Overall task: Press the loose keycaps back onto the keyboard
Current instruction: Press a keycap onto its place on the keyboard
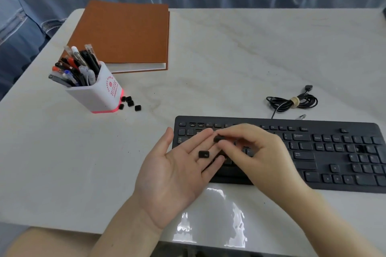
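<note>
Black, hard moulded plastic is what the person is handling: seven small square caps seem to be showing in all. Two are sitting up at the hands, and a cluster of loose keycaps (130, 102), five as far as I can tell, is lying on the pale marble-look worktop (229, 58) just beside the red base of the white pen holder (98, 94). The left hand (177, 173) is lying palm up over the left end of the flat black keyboard (313, 152). Its grip is fully open, fingers straight, and the resting keycap (203, 154) is lying loose on those fingers. The right hand (257, 152) is pinching the pinched keycap (218, 138) between thumb and fingertip, its grip closed on it right at the left fingertips.

Each cap is probably weighing next to nothing and behaving as a rigid shell, with smooth sides that could be slipping out of a careless pinch. The socket underneath is likely the fragile part. Holding it by two opposite side walls, legend up, then pressing straight down on the top face, seems wisest.

Counting the rest: one keyboard, one pen holder carrying many pens, one closed brown-covered book (125, 35), one coiled black cable (292, 102). The hands are hiding much of the keyboard's left half, so I cannot count the empty sockets.
</note>
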Motion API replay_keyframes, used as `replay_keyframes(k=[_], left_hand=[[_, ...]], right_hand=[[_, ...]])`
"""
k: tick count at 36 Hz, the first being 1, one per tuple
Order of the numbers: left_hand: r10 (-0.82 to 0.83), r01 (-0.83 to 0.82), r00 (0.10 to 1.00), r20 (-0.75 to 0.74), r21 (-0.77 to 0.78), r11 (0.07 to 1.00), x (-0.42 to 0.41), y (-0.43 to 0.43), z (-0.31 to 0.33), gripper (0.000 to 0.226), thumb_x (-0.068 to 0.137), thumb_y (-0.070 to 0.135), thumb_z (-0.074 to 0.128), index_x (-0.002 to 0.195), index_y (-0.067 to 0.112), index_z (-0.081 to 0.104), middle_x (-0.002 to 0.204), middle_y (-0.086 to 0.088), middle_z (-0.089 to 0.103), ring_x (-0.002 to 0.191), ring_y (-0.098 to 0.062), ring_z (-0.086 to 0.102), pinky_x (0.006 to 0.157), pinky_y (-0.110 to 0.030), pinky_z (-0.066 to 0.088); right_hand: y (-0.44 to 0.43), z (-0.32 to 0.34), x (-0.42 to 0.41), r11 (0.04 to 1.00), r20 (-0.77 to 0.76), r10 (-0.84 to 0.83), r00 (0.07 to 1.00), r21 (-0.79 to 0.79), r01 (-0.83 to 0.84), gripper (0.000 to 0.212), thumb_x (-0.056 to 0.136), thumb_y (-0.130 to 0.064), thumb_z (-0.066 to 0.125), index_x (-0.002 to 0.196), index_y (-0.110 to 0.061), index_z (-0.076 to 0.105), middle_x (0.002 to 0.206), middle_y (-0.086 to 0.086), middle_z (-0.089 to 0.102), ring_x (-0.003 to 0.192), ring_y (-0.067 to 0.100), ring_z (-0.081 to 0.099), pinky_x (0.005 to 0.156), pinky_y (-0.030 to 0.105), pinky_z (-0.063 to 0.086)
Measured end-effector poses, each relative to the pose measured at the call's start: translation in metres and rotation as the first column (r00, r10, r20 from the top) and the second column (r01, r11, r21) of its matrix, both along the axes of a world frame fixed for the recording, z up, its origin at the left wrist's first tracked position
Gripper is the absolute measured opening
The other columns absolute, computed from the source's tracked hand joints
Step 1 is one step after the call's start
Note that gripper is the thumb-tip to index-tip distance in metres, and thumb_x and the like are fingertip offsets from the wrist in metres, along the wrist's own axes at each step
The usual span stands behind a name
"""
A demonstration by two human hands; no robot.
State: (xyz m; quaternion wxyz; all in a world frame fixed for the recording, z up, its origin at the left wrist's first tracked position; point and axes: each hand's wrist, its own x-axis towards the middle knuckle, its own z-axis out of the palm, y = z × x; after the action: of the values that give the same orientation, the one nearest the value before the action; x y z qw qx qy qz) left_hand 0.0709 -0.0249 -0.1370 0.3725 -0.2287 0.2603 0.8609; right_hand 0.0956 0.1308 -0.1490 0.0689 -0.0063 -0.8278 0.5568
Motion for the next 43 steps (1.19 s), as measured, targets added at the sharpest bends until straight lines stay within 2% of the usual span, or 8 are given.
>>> replay_keyframes(k=[5,8,12,19,25,31,37,43], left_hand=[[-0.005,0.004,1.0,-0.027,-0.042,0.999,0.0,0.005,0.001,0.045,0.078,0.005,0.041,0.115,-0.003,0.066,0.117,-0.018,0.066,0.105,-0.026,0.065,0.084,-0.042,0.053],[0.001,-0.006,0.998,-0.06,-0.078,0.997,0.0,0.008,0.0,0.051,0.071,-0.008,0.037,0.117,-0.003,0.059,0.114,-0.018,0.067,0.101,-0.026,0.067,0.081,-0.038,0.055],[-0.01,-0.002,0.997,-0.082,-0.146,0.989,0.001,0.012,-0.001,0.04,0.089,-0.012,0.03,0.114,-0.002,0.06,0.109,-0.018,0.069,0.096,-0.025,0.069,0.078,-0.033,0.057],[-0.051,-0.006,0.98,-0.194,-0.284,0.959,0.007,0.019,0.001,0.028,0.09,-0.003,0.042,0.112,0.002,0.059,0.104,-0.016,0.071,0.093,-0.023,0.07,0.075,-0.028,0.058],[-0.102,-0.022,0.953,-0.287,-0.398,0.917,0.008,0.019,0.004,0.038,0.07,0.01,0.056,0.108,0.007,0.058,0.097,-0.011,0.073,0.083,-0.016,0.072,0.061,-0.019,0.056],[-0.172,-0.034,0.93,-0.324,-0.544,0.838,0.011,0.02,-0.002,0.017,0.086,0.007,0.055,0.102,0.01,0.058,0.094,-0.004,0.074,0.062,-0.004,0.064,0.055,-0.016,0.053],[-0.297,-0.09,0.873,-0.386,-0.727,0.681,0.014,0.019,-0.017,0.011,0.088,0.004,0.057,0.089,0.013,0.062,0.092,0.005,0.075,0.073,-0.004,0.062,0.072,-0.024,0.049],[-0.359,-0.209,0.829,-0.429,-0.833,0.512,0.013,0.006,-0.034,0.021,0.09,-0.001,0.056,0.09,0.018,0.067,0.093,0.02,0.072,0.085,0.006,0.064,0.08,-0.018,0.045]], right_hand=[[0.006,0.005,0.004,0.885,0.216,-0.1,0.971,-0.426,0.186,0.028,0.078,0.006,0.065,0.085,-0.022,0.069,0.064,-0.003,0.066,0.063,0.006,0.063,0.061,0.013,0.05],[0.008,0.006,0.008,0.809,0.297,-0.062,0.953,-0.543,0.222,0.028,0.08,0.005,0.061,0.09,-0.02,0.069,0.063,0.002,0.063,0.062,0.009,0.065,0.059,0.016,0.052],[0.01,0.006,0.013,0.756,0.308,-0.02,0.951,-0.618,0.216,0.024,0.068,-0.005,0.064,0.089,-0.015,0.07,0.065,0.004,0.066,0.062,0.014,0.067,0.06,0.017,0.053],[0.01,0.005,0.019,0.769,0.232,-0.045,0.972,-0.612,0.182,0.029,0.058,-0.003,0.065,0.086,-0.009,0.066,0.064,0.004,0.069,0.059,0.016,0.068,0.057,0.018,0.053],[0.011,0.004,0.022,0.795,0.185,-0.054,0.981,-0.586,0.154,0.029,0.054,-0.001,0.067,0.082,-0.008,0.065,0.061,0.003,0.068,0.058,0.017,0.068,0.057,0.018,0.053],[0.015,0.0,0.024,0.806,0.23,-0.064,0.971,-0.562,0.186,0.03,0.053,-0.01,0.072,0.082,-0.009,0.064,0.069,0.013,0.068,0.063,0.023,0.068,0.063,0.025,0.057],[0.025,-0.014,0.026,0.884,0.312,-0.118,0.943,-0.399,0.243,0.025,0.069,0.013,0.071,0.072,-0.009,0.06,0.077,0.009,0.072,0.064,0.013,0.064,0.066,0.02,0.055],[0.041,-0.034,0.033,0.929,0.37,-0.215,0.904,-0.209,0.306,0.029,0.074,0.008,0.069,0.078,-0.02,0.068,0.075,0.009,0.07,0.065,0.015,0.062,0.069,0.018,0.053]])
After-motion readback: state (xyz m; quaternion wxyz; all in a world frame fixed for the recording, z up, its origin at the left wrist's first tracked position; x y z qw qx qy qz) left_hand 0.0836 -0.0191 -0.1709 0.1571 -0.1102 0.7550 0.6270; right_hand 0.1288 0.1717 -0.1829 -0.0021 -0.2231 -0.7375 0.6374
